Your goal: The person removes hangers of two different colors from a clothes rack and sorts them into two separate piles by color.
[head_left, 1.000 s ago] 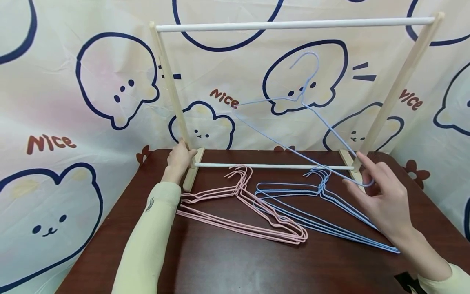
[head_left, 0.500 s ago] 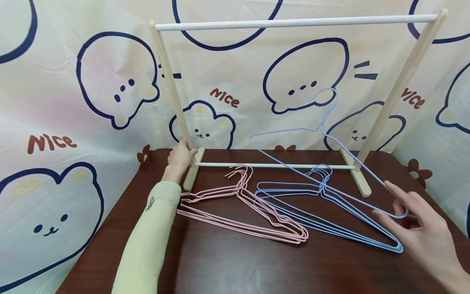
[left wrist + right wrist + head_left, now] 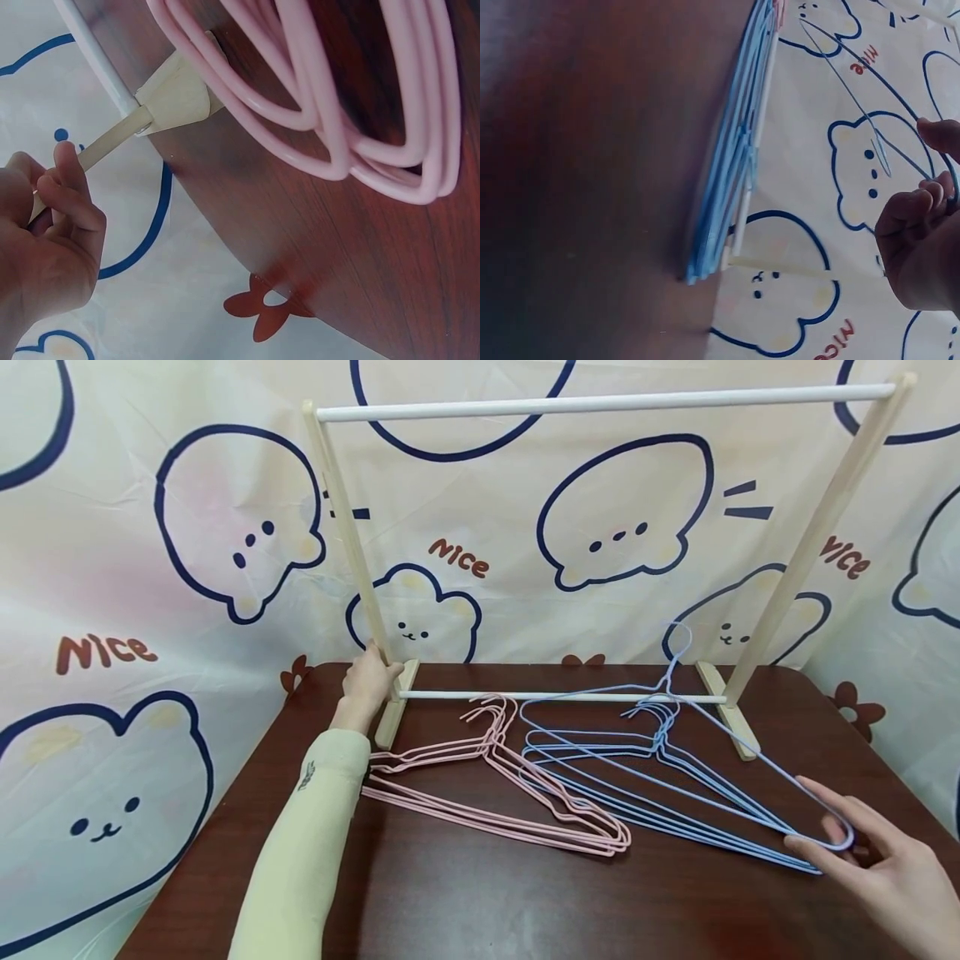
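Observation:
My left hand (image 3: 366, 687) grips the left wooden post (image 3: 347, 518) of a hanger rack low down, near its foot. In the left wrist view its fingers (image 3: 71, 202) curl round that post. On the right, my right hand (image 3: 885, 860) pinches a light blue clothes hanger (image 3: 777, 765) by its right corner, between thumb and fingers. This hanger is raised, its hook pointing up and away, in front of a stack of blue hangers (image 3: 658, 750) on the table. Left of that stack lies a stack of pink hangers (image 3: 491, 743), partly overlapping it.
The rack has a white top rod (image 3: 600, 404), a white lower rod (image 3: 570, 697) near the table and a right post (image 3: 817, 543) on a wooden foot (image 3: 731, 718). A dark brown table (image 3: 480, 902) supports everything. A printed cloth (image 3: 480, 502) hangs close behind.
My right hand has moved right and down with the blue hanger, lowering it from upright in front of the rack to just over the blue stack. The left hand has stayed on the post.

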Demonstrator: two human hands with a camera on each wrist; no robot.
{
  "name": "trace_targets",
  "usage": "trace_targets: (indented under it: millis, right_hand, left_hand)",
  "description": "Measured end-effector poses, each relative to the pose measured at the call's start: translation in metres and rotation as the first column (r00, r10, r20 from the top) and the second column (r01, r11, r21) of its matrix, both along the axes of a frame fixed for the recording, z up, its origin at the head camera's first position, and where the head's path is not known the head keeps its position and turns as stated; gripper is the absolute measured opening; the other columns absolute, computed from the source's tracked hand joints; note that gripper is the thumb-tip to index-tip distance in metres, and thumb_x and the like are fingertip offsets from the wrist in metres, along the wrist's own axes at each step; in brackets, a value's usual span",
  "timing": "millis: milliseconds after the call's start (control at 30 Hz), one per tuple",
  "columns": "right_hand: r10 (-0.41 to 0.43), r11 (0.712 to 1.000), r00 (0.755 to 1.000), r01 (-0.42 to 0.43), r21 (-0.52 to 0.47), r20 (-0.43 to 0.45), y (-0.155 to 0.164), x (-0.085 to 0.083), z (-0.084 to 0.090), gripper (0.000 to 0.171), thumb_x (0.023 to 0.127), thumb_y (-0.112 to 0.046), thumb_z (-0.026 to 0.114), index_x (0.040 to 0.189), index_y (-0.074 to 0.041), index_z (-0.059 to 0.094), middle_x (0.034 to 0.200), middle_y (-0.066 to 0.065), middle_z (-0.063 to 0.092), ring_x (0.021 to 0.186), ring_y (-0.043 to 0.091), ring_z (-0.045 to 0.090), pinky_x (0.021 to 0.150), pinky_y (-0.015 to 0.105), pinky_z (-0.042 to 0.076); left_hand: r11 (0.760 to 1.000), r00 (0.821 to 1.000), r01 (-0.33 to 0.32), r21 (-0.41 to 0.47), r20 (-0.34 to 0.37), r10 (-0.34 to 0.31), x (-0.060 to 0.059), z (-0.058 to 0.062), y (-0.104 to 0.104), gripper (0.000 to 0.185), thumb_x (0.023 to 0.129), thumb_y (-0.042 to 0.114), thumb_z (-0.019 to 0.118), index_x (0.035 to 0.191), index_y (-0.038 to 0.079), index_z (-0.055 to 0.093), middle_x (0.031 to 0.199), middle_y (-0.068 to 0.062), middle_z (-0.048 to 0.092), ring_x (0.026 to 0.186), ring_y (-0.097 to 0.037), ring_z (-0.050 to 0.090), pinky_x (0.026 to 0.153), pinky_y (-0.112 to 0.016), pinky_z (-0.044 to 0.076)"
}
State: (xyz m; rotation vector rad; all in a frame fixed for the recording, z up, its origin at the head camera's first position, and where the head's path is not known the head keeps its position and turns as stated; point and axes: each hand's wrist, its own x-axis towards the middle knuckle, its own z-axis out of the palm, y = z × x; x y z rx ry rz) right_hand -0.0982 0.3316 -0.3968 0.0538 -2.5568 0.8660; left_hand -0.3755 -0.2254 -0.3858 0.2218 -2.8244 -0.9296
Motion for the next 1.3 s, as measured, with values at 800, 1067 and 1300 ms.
trace_targets:
  millis: [800,1067,1300]
  right_hand:
    - [-0.017,0.943,0.923,-0.113,0.314,0.384,0.055,-0.028,-0.047,0.060,0.090,-0.033,0.071,0.132,0.006,0.055,0.112,0.030,0.056,0.100,0.042,0.045,0.085,0.056,0.027]
    - [-0.015,0.919,0.890,-0.167,0.356,0.456,0.050,-0.033,-0.046,0.063,0.089,-0.041,0.071,0.132,0.003,0.056,0.117,0.031,0.054,0.102,0.047,0.042,0.082,0.056,0.034]
    - [-0.035,0.912,0.888,-0.160,0.378,0.459,0.042,-0.036,-0.036,0.068,0.090,-0.051,0.067,0.132,0.001,0.057,0.119,0.030,0.054,0.103,0.047,0.041,0.078,0.058,0.041]
  left_hand:
    - [0.999,1.000,0.025,0.034,0.016,-0.026,0.001,0.003,0.007,0.038,0.099,0.028,0.056,0.128,0.004,0.047,0.103,-0.019,0.067,0.063,-0.022,0.065,0.071,-0.040,0.052]
    - [1.000,0.999,0.015,0.015,0.049,-0.015,0.005,0.002,0.002,0.037,0.101,0.027,0.051,0.128,0.003,0.043,0.096,-0.020,0.066,0.063,-0.026,0.067,0.051,-0.032,0.051]
    - [0.999,0.996,0.032,-0.013,0.089,-0.030,0.008,0.003,-0.002,0.037,0.102,0.031,0.050,0.126,0.004,0.049,0.102,-0.020,0.067,0.071,-0.031,0.070,0.049,-0.032,0.051]
